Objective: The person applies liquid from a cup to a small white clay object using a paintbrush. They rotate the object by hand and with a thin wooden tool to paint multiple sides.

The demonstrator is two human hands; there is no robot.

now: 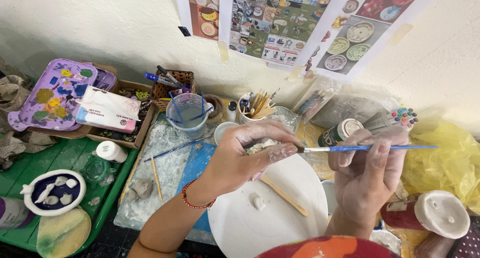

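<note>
Left hand (245,155) is pinched shut on a small lump of pale clay (262,146), fingers curled round it, held just above the far edge of the round white board (280,208). Right hand (367,175) is clamped on a thin blue-handled brush (365,148), gripping it mid-shaft. Brush long axis runs roughly level, left to right; bristle end points left and meets the clay at the left fingertips, tail end sticks out right past the knuckles. So the clay sits left of the right hand, and the left hand is the one already on it. Relative to the white board: a flat wooden stick (284,194) and a small clay scrap (258,202) lie on it; a clear cup of cloudy water (189,115) with brushes stands beyond its far-left side; a white cup of wooden tools (255,108) just beyond its far edge; a purple paint palette (52,93) well off to the left; a yellow plastic bag (445,153) off to the right.
</note>
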